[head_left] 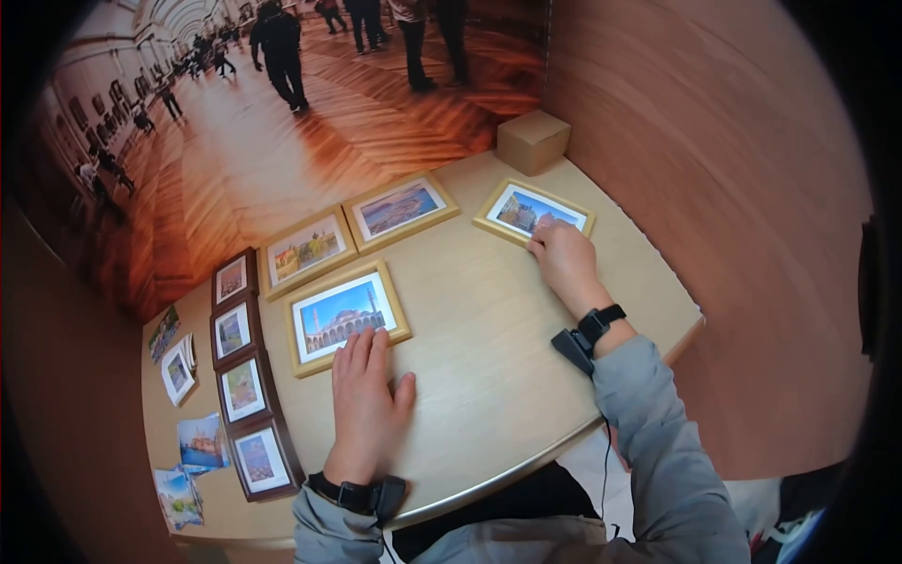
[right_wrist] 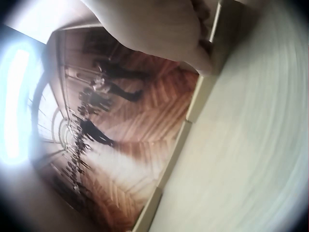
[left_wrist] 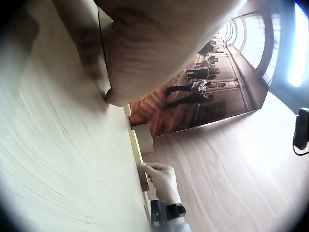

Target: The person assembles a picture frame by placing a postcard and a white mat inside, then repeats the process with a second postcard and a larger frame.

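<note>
A gold picture frame [head_left: 318,350] with a photo of a domed building lies in the middle of the table. My left hand [head_left: 365,410] rests on its near edge, fingers fairly straight, thumb out to the side. Farther right, my right hand [head_left: 567,263] pinches the near edge of another gold picture frame [head_left: 489,222], which holds a photo of buildings under a blue sky. The left wrist view shows the thumb and fingers of that hand [left_wrist: 164,182] at the frame's edge [left_wrist: 136,150]. In the right wrist view its fingertips are partly hidden.
Two more gold frames [head_left: 271,288] line the back edge. Dark brown frames [head_left: 271,387] form a column at the left. Loose photo prints [head_left: 202,442] lie along the left side. A cardboard-coloured box [head_left: 532,141] stands in the back right corner, between a mural wall and a wooden wall.
</note>
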The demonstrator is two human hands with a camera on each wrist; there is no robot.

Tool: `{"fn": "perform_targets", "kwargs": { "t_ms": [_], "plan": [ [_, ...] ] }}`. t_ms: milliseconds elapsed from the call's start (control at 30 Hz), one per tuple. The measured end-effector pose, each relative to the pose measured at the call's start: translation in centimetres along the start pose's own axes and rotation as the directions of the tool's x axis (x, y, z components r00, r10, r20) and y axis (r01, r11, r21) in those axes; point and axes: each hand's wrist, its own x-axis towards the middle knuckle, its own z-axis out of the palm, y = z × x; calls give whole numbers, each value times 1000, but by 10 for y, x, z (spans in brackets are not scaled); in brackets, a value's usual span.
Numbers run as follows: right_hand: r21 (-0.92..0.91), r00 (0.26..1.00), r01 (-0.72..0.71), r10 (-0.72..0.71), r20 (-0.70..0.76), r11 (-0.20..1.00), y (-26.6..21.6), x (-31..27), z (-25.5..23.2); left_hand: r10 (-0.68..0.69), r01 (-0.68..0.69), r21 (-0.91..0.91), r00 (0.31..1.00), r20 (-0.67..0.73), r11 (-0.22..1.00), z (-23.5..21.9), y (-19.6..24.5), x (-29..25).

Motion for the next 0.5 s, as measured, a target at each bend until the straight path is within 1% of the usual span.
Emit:
{"fn": "perform_targets", "kwargs": {
  "t_ms": [67,100,167,200,233,267,300,367,400,467,500],
  "plan": [
    [39,995,0,4,-102,999,-8,11,15,-1,1,-8,1000,-1,1000,-2,2,-2],
    [40,995,10,-6,-104,999,-7,16,22,17,-17,-10,1000,-11,1000,-4,5,-2],
    [217,987,86,-53,-151,972,-8,23,25,32,-32,-7,999,-23,999,-7,6,0],
    [219,988,88,-57,-147,972,-3,21,23,36,-39,-110,999,-35,993,-9,4,0],
    [278,990,37,3,-144,960,-10,15,1,35,-44,-214,998,-48,976,-9,3,1],
    [332,989,-8,57,-138,943,-13,10,-16,28,-53,-260,995,-98,964,-8,3,1],
    [325,991,6,39,-131,946,-11,7,-25,11,-40,-269,994,-107,962,-9,3,2],
    [239,994,-112,110,22,965,-2,-2,-37,-1,-34,-247,991,-137,968,-9,3,1],
    [231,995,-104,100,29,967,5,-5,-36,-13,-23,-255,990,-140,967,-6,2,0],
    [312,988,-53,5,153,949,12,-9,-31,1,-36,-262,991,-132,964,-3,1,-1],
    [314,987,-56,6,158,948,14,-10,-27,-2,-31,-261,992,-127,965,-2,1,-1]
  ]
}}
